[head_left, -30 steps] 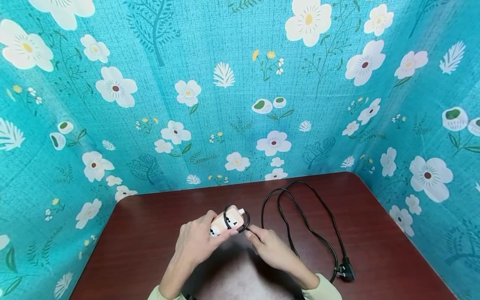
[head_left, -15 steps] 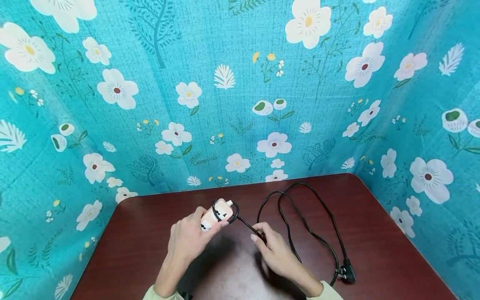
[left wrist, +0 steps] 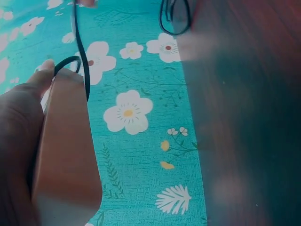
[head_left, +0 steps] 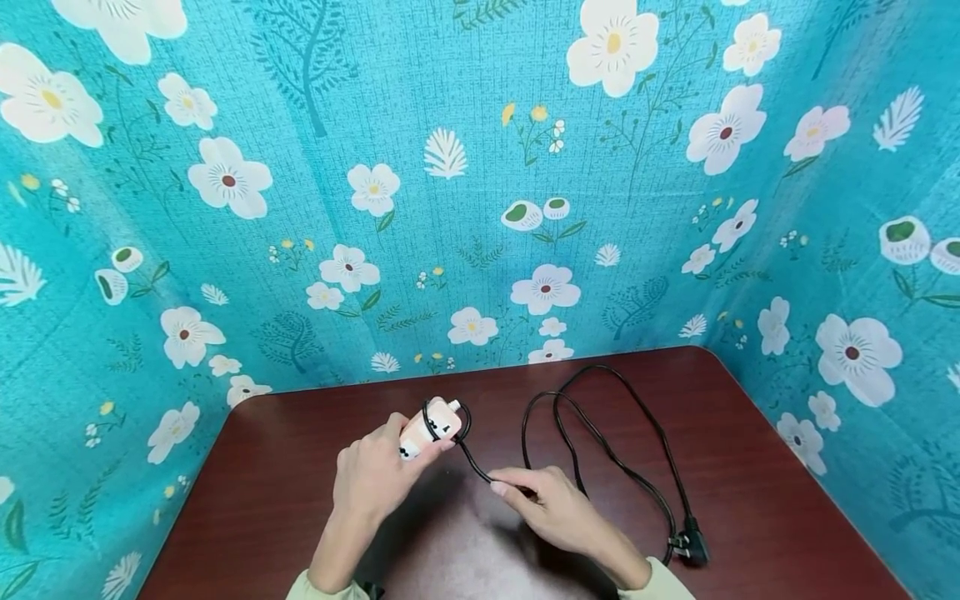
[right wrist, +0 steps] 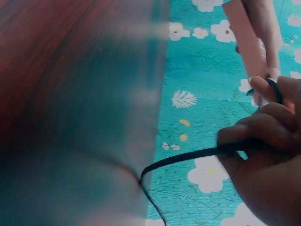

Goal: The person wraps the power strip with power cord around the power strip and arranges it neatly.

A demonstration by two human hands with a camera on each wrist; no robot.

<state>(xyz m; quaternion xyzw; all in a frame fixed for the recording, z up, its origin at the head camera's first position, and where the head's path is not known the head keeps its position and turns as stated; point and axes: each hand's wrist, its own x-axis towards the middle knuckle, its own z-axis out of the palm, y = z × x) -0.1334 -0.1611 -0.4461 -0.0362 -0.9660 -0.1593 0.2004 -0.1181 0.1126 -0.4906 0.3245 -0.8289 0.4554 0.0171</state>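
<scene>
My left hand [head_left: 375, 479] grips a pink and white block-shaped device [head_left: 441, 421] with dark markings, held above the table; its plain pink side [left wrist: 70, 141] fills the left of the left wrist view. A black cord [head_left: 472, 463] loops round the device's upper end and runs to my right hand [head_left: 558, 512], which pinches it between thumb and fingers. In the right wrist view the cord [right wrist: 188, 155] passes through the curled fingers of my right hand [right wrist: 263, 155] and trails away. A small white tip [head_left: 454, 405] juts from the device's end.
Long loops of the black cord [head_left: 611, 454] lie on the right of the dark red table [head_left: 285, 467], ending in a black plug [head_left: 692, 543]. A blue flowered cloth [head_left: 420, 250] hangs behind and at both sides of the table.
The device and my left hand have moved left and slightly up. My right hand has moved right and down from beside the device, leaving a longer stretch of cord between the hands.
</scene>
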